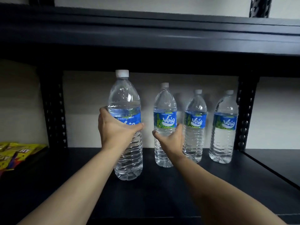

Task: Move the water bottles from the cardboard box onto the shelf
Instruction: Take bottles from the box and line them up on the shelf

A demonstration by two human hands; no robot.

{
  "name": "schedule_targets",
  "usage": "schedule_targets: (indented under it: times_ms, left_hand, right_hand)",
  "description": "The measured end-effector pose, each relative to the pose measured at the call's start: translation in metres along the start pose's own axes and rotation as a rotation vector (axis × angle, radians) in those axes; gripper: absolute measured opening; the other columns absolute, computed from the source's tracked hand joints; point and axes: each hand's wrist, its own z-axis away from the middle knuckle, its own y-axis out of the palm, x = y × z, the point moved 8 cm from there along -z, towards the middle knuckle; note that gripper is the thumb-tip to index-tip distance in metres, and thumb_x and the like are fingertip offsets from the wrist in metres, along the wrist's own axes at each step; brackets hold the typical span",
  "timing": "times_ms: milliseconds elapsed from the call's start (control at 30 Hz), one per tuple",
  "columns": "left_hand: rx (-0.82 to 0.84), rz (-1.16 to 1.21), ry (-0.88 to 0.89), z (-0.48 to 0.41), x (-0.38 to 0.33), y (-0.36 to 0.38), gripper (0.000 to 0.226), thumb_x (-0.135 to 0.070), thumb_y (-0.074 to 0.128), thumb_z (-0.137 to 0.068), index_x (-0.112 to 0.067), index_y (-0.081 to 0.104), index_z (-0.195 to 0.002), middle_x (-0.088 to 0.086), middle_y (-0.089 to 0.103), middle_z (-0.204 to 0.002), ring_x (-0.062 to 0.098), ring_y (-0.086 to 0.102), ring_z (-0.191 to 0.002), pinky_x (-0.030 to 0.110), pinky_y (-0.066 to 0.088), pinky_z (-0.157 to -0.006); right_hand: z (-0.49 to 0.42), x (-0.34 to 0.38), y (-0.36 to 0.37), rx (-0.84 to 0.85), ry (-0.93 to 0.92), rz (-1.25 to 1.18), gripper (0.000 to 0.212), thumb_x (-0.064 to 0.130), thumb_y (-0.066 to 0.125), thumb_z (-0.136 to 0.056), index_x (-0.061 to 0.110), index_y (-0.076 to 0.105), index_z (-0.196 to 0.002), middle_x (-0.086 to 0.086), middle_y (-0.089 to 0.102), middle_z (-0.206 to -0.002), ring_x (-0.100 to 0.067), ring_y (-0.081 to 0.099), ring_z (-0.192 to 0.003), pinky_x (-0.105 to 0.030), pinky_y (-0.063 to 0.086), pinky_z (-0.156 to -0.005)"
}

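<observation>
Several clear water bottles with blue labels and white caps stand on the dark shelf (162, 192). My left hand (116, 129) is wrapped around the label of the nearest, largest-looking bottle (126, 98), which stands upright on the shelf at centre left. My right hand (170, 138) grips the lower middle of the second bottle (164, 111), upright further back. Two more bottles (194, 124) (224, 125) stand free in a row to the right near the back wall. The cardboard box is out of view.
A black upper shelf (146, 33) hangs low over the bottle caps. Perforated black posts (55, 111) (245, 114) stand at the back left and right. Yellow snack packets (14, 153) lie at the far left on the neighbouring shelf.
</observation>
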Motion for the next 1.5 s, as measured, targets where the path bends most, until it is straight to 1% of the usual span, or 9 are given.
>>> schedule_targets:
  times_ms: [167, 300, 400, 600, 1067, 1200, 1333, 1400, 1500]
  left_hand:
    - [-0.002, -0.014, 0.002, -0.004, 0.004, 0.003, 0.086, -0.031, 0.096, -0.043, -0.017, 0.043, -0.110, 0.004, 0.057, -0.114, 0.024, 0.057, -0.106, 0.033, 0.050, -0.086]
    - [-0.002, -0.012, 0.007, -0.005, 0.005, 0.005, 0.085, -0.031, 0.095, -0.045, -0.017, 0.044, -0.111, 0.003, 0.056, -0.115, 0.022, 0.056, -0.108, 0.031, 0.049, -0.085]
    - [0.008, -0.015, 0.003, -0.005, 0.010, 0.005, 0.085, -0.031, 0.096, -0.044, -0.017, 0.043, -0.109, 0.003, 0.055, -0.114, 0.022, 0.056, -0.107, 0.030, 0.048, -0.084]
    - [0.020, -0.035, 0.016, -0.005, 0.012, 0.003, 0.086, -0.029, 0.096, -0.044, -0.018, 0.043, -0.110, 0.003, 0.054, -0.115, 0.023, 0.056, -0.108, 0.030, 0.048, -0.086]
    - [0.011, -0.058, 0.032, -0.008, 0.017, 0.008, 0.086, -0.031, 0.097, -0.042, -0.017, 0.043, -0.108, 0.004, 0.057, -0.114, 0.024, 0.058, -0.107, 0.034, 0.050, -0.088]
    - [0.017, -0.066, 0.025, -0.008, 0.020, 0.010, 0.087, -0.029, 0.097, -0.044, -0.016, 0.043, -0.111, 0.004, 0.055, -0.115, 0.025, 0.057, -0.107, 0.036, 0.050, -0.091]
    - [0.019, -0.078, 0.009, -0.011, 0.025, 0.018, 0.088, -0.027, 0.097, -0.044, -0.014, 0.044, -0.113, 0.006, 0.055, -0.116, 0.026, 0.056, -0.108, 0.035, 0.049, -0.090]
    - [0.023, -0.077, 0.014, -0.013, 0.028, 0.026, 0.087, -0.025, 0.097, -0.045, -0.012, 0.045, -0.114, 0.007, 0.054, -0.116, 0.026, 0.056, -0.108, 0.033, 0.048, -0.090]
    - [0.026, -0.048, 0.016, -0.020, 0.034, 0.040, 0.086, -0.022, 0.096, -0.045, -0.010, 0.046, -0.114, 0.008, 0.054, -0.116, 0.025, 0.055, -0.108, 0.030, 0.046, -0.088]
  right_hand:
    - [0.005, -0.018, 0.008, 0.017, 0.000, -0.043, 0.064, 0.032, 0.090, -0.062, 0.019, 0.042, -0.103, 0.004, 0.053, -0.095, -0.014, 0.055, -0.090, -0.026, 0.044, -0.078]
    - [0.003, -0.024, 0.010, 0.108, 0.007, -0.079, 0.087, 0.028, 0.093, -0.061, 0.015, 0.036, -0.125, 0.005, 0.050, -0.114, -0.012, 0.051, -0.107, -0.010, 0.041, -0.085]
    - [0.016, -0.049, 0.018, 0.246, 0.104, 0.074, 0.121, 0.032, 0.092, -0.060, 0.011, 0.014, -0.150, -0.009, 0.035, -0.146, -0.023, 0.036, -0.137, -0.034, 0.032, -0.114]
    - [0.034, -0.081, 0.015, 0.292, 0.235, 0.319, 0.085, 0.036, 0.088, -0.067, 0.010, 0.037, -0.130, -0.009, 0.060, -0.125, -0.030, 0.056, -0.119, -0.036, 0.045, -0.096]
    - [0.026, -0.082, 0.032, 0.291, 0.314, 0.292, 0.075, 0.033, 0.087, -0.070, 0.006, 0.043, -0.124, -0.012, 0.057, -0.128, -0.029, 0.055, -0.119, -0.033, 0.044, -0.093]
    - [0.038, -0.086, 0.024, 0.429, 0.325, 0.389, 0.078, 0.036, 0.081, -0.076, 0.000, 0.039, -0.129, -0.015, 0.052, -0.134, -0.029, 0.049, -0.128, -0.028, 0.039, -0.098]
    - [0.056, -0.088, 0.002, 0.665, 0.191, 0.650, 0.066, 0.046, 0.067, -0.082, 0.009, 0.045, -0.132, -0.007, 0.053, -0.137, -0.025, 0.048, -0.130, -0.030, 0.040, -0.105]
    - [0.066, -0.092, -0.010, 0.781, 0.145, 0.747, 0.067, 0.057, 0.055, -0.086, 0.017, 0.044, -0.140, -0.001, 0.046, -0.147, -0.022, 0.039, -0.139, -0.034, 0.032, -0.114]
    - [0.081, -0.093, -0.020, 0.845, 0.038, 0.856, 0.072, 0.061, 0.034, -0.095, 0.021, 0.025, -0.155, 0.006, 0.015, -0.163, -0.011, 0.009, -0.151, -0.034, 0.007, -0.123]
